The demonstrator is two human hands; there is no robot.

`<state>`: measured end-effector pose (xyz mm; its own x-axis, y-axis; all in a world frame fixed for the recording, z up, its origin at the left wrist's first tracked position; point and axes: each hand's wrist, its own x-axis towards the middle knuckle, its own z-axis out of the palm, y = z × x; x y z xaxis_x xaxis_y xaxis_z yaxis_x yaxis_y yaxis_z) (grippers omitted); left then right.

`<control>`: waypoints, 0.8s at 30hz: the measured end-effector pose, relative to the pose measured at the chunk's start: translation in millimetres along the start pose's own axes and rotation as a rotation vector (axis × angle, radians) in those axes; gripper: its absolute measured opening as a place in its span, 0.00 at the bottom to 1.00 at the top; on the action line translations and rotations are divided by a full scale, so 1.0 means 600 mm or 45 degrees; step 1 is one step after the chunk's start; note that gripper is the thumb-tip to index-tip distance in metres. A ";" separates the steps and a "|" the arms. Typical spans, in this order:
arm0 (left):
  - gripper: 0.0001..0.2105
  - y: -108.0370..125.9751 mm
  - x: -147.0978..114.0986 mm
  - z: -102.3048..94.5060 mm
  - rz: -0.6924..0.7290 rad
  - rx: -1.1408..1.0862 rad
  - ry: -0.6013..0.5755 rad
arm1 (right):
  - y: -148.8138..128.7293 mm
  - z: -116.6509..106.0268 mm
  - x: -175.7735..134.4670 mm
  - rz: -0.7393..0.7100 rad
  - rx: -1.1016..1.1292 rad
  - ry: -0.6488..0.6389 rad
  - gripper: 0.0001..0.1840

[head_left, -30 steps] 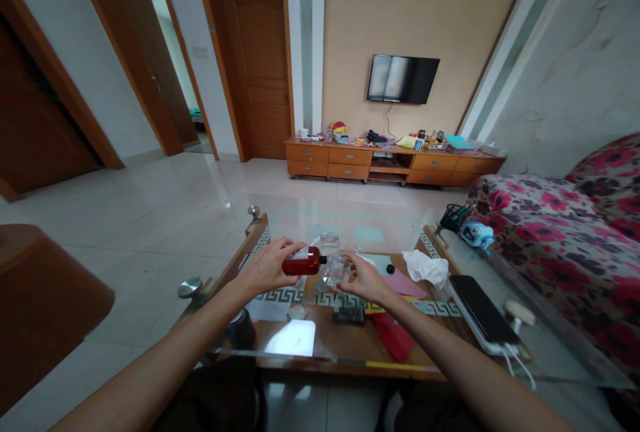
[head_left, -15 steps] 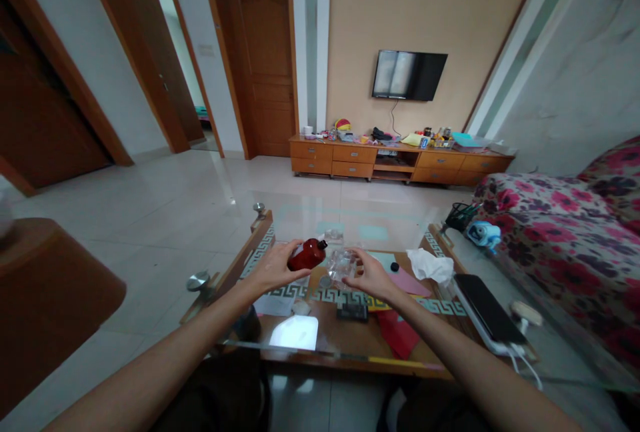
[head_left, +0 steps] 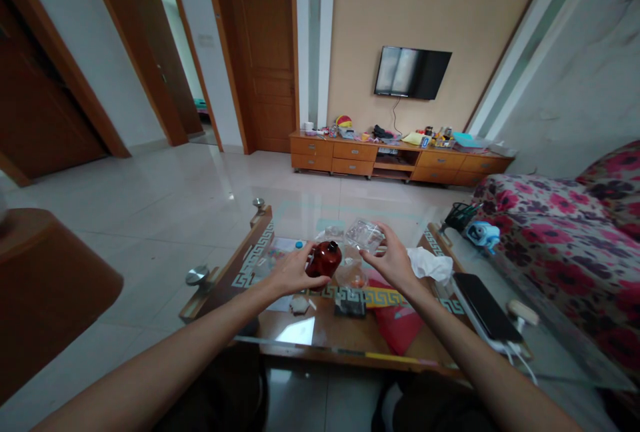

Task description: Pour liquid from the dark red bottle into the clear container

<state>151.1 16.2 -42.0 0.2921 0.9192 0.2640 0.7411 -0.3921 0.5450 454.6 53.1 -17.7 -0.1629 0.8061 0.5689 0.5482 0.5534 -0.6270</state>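
My left hand grips a dark red bottle that stands upright on the glass coffee table. My right hand holds a clear glass raised above the table, tilted on its side. Just right of the bottle, another clear glass vessel rests on the table between my hands.
A crumpled white tissue, a black phone on a white device, a red sheet and a small black object lie on the table. A floral sofa stands at right, a TV cabinet at the far wall.
The left hand swung the red bottle from lying sideways to upright and lowered it to the table. The right hand lifted the clear glass up and to the right.
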 end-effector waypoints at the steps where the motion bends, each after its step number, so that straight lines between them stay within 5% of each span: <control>1: 0.41 0.005 0.001 0.005 0.020 0.001 -0.006 | -0.001 0.000 0.000 -0.017 -0.025 0.016 0.40; 8: 0.43 0.025 0.007 0.017 0.138 -0.077 -0.038 | -0.013 0.002 -0.005 -0.086 -0.121 -0.007 0.39; 24: 0.45 0.054 0.007 -0.015 0.042 0.163 0.074 | -0.034 -0.004 -0.006 -0.163 -0.318 -0.094 0.40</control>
<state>171.1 7.2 -16.0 0.2848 0.9009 0.3275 0.8037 -0.4106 0.4306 446.0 38.5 -5.8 -0.2979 0.7514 0.5888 0.7032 0.5899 -0.3969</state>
